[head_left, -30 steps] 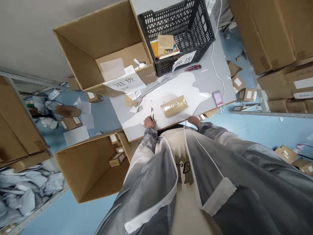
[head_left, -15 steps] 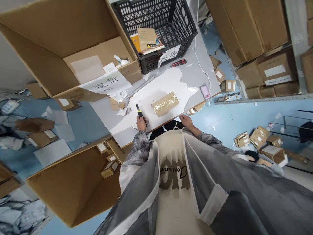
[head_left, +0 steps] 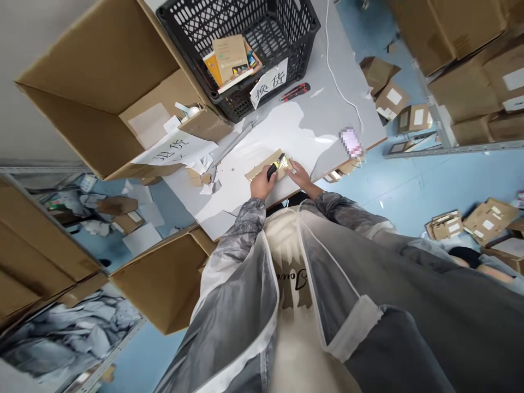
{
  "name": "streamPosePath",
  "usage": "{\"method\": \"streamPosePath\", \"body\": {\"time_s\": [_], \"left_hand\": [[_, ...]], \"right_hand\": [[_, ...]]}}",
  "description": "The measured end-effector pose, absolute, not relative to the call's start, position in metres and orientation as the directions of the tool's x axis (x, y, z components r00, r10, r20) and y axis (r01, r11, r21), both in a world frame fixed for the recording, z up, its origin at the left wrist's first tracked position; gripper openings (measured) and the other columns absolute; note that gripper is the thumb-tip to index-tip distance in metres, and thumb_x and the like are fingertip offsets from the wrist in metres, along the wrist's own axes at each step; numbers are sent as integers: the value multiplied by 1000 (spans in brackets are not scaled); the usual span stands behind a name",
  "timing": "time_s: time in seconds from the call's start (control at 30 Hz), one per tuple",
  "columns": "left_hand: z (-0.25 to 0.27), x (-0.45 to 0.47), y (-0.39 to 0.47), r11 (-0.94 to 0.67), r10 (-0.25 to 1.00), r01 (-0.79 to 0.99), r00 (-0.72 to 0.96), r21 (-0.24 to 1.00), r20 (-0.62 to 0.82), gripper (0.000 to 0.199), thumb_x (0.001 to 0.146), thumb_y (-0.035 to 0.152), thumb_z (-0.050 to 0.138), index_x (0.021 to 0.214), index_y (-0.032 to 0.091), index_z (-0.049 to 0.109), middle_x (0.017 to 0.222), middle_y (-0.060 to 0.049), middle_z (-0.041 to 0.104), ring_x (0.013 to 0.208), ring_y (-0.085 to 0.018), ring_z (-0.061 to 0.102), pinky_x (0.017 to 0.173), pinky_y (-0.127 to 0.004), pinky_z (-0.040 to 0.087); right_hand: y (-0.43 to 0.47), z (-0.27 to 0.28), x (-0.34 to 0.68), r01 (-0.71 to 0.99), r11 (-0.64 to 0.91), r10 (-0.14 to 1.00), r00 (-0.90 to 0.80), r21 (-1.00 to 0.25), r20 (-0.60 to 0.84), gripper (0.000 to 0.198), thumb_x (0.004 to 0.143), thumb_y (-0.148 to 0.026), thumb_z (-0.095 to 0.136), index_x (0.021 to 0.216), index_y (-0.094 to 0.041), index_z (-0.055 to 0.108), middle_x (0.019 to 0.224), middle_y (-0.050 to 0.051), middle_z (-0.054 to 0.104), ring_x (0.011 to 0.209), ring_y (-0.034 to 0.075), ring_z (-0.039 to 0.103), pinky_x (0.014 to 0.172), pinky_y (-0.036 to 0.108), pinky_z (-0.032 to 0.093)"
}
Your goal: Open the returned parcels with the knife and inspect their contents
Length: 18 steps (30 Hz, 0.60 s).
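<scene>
A small flat cardboard box (head_left: pixel 257 166) with shiny clear tape lies on the white table near its front edge. In my left hand (head_left: pixel 262 184) is a black and yellow utility knife (head_left: pixel 272 171), its front end over the taped top of the box. Whether the blade touches the tape I cannot tell. My right hand (head_left: pixel 301 176) grips the right end of the same box, with its fingers against that edge.
Behind the box lie a red and black utility knife (head_left: pixel 295 92) and a black plastic crate (head_left: pixel 235 103) holding books. A large open carton (head_left: pixel 82 131) stands left; a pixelated phone (head_left: pixel 351 141) and white cable (head_left: pixel 333 71) lie right. Another open carton (head_left: pixel 159 284) stands below left.
My left hand has brought the utility knife up and right onto the box. My right hand has moved from the table edge to the box's right end. The view has shifted.
</scene>
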<state>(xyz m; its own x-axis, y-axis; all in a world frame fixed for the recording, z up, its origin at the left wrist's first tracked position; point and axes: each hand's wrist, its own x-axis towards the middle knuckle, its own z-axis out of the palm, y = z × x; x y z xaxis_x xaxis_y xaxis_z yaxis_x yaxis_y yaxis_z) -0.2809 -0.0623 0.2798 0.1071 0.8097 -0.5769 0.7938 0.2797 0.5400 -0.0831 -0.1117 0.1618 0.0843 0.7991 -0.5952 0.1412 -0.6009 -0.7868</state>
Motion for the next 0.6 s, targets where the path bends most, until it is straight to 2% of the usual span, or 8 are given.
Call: {"method": "streamPosePath", "body": {"time_s": [0.1, 0.2, 0.3, 0.4, 0.5, 0.6], "left_hand": [[277, -288, -61, 232, 821, 838, 103, 493, -561, 41, 115, 42, 85, 153, 27, 81, 135, -17, 89, 143, -47, 78, 129, -50, 55], [272, -307, -66, 217, 874, 875, 23, 433, -486, 37, 119, 49, 80, 149, 27, 82, 134, -16, 89, 137, -45, 80, 121, -48, 58], [261, -336, -77, 378, 901, 846, -242, 376, -361, 41, 129, 57, 59, 147, 27, 78, 129, -14, 88, 129, -40, 83, 111, -45, 61], [245, -368, -93, 623, 778, 727, -533, 290, -332, 45, 133, 55, 44, 153, 25, 71, 131, -16, 86, 131, -37, 82, 110, -45, 63], [230, -393, -112, 724, 669, 669, -621, 168, -408, 34, 129, 42, 57, 150, 19, 69, 140, -24, 82, 139, -39, 80, 117, -47, 62], [218, -403, -130, 715, 647, 693, -601, 99, -469, 31, 117, 24, 69, 146, 14, 69, 148, -31, 77, 147, -42, 77, 123, -49, 58]], "right_hand": [[-117, 150, -91, 109, -587, 809, 56, -802, -585, 84, 112, -53, 75, 187, -16, 64, 194, 15, 60, 184, 28, 52, 158, 36, 30], [-118, 135, -94, 75, -570, 822, 28, -819, -569, 86, 107, -55, 76, 185, -21, 67, 192, 11, 63, 183, 31, 54, 157, 42, 33], [-116, 119, -87, 28, -570, 820, -37, -821, -571, 92, 98, -60, 84, 182, -26, 72, 191, 9, 64, 185, 38, 50, 158, 49, 34], [-109, 107, -77, -21, -595, 802, -70, -803, -593, 95, 93, -63, 87, 181, -31, 74, 193, 5, 62, 191, 43, 39, 161, 57, 27], [-100, 107, -73, -32, -625, 778, -100, -780, -620, 90, 91, -60, 84, 177, -36, 76, 189, 1, 66, 192, 44, 35, 162, 63, 23], [-90, 118, -76, -34, -620, 780, -126, -784, -612, 85, 91, -53, 78, 174, -36, 78, 180, 1, 74, 186, 43, 45, 159, 63, 30]]}}
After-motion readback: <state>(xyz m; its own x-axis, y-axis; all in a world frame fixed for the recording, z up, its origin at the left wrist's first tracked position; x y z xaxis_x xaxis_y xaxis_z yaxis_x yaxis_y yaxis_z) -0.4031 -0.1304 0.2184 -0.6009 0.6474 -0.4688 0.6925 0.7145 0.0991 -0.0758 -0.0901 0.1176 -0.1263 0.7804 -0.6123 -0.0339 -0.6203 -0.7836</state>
